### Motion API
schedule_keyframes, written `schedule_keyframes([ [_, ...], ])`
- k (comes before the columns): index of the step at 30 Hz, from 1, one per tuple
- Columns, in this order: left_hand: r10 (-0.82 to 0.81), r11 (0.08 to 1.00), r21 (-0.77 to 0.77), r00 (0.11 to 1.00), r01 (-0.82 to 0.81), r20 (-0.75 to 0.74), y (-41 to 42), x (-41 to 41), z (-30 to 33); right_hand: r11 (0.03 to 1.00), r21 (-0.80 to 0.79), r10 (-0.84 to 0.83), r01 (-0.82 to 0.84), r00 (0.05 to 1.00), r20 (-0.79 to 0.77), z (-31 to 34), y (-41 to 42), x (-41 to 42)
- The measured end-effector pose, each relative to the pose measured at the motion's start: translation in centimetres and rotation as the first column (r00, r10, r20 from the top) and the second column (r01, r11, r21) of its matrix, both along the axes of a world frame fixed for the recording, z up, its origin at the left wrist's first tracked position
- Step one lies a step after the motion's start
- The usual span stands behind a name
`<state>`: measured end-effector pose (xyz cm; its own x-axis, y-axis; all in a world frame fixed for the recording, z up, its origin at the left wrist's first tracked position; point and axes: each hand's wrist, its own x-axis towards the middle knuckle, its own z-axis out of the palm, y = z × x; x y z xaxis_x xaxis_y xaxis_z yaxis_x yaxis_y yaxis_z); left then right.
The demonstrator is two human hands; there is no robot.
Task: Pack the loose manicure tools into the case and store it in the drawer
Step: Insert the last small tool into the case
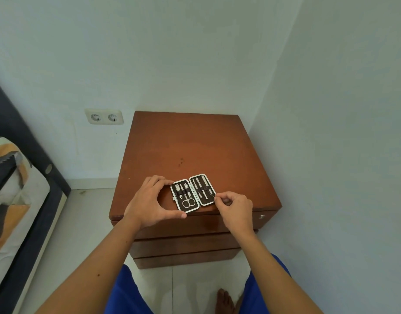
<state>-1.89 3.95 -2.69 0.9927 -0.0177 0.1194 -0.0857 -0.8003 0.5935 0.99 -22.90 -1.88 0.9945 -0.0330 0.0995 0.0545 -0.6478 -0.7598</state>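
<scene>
A small manicure case (192,193) lies open flat near the front edge of a brown wooden nightstand (190,146). Its dark lining holds several metal tools under elastic straps, with scissors (188,201) in the left half. My left hand (149,200) cups the case's left side, forefinger at the top corner and thumb at the bottom corner. My right hand (234,206) pinches at the right rim of the case, fingertips together on a thin tool end or the rim itself; I cannot tell which. No loose tools show on the top.
Below the top sit stacked drawer fronts (183,245), all closed, with a small knob (261,216) at the upper right. A bed (16,200) stands at left, a double wall socket (104,117) behind. Walls close in at back and right. My bare foot (224,300) rests on the tiled floor.
</scene>
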Motion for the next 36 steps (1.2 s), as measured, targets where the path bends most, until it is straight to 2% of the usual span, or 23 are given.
schedule_keyframes([
  [5,0.001,1.000,0.001,1.000,-0.001,-0.012,0.0,0.0,0.0,0.977,-0.173,0.138,-0.122,0.987,0.083,0.0,-0.3,0.4],
  [10,0.009,1.000,0.002,1.000,-0.009,-0.019,0.0,0.1,0.0,0.881,-0.333,0.381,-0.337,0.921,0.077,0.0,-1.9,1.6],
  [15,0.003,1.000,0.008,1.000,-0.003,-0.009,0.0,0.2,0.0,0.805,-0.299,0.539,-0.512,0.842,0.009,0.5,-3.8,3.1],
  [22,-0.001,1.000,0.006,1.000,0.001,-0.005,0.0,0.2,0.1,0.763,-0.211,0.604,-0.611,0.790,-0.106,1.8,-3.8,5.6],
  [27,-0.003,1.000,0.001,1.000,0.003,-0.011,0.0,0.2,0.2,0.759,-0.086,0.621,-0.646,0.757,-0.202,2.6,-3.3,7.4],
  [32,0.005,1.000,-0.002,1.000,-0.005,-0.017,0.0,0.2,0.1,0.675,-0.123,0.652,-0.727,0.666,-0.361,3.7,-2.3,9.3],
  [36,0.005,1.000,0.002,1.000,-0.005,-0.011,0.0,0.3,0.0,0.628,-0.150,0.669,-0.763,0.629,-0.397,3.9,-1.6,10.6],
])
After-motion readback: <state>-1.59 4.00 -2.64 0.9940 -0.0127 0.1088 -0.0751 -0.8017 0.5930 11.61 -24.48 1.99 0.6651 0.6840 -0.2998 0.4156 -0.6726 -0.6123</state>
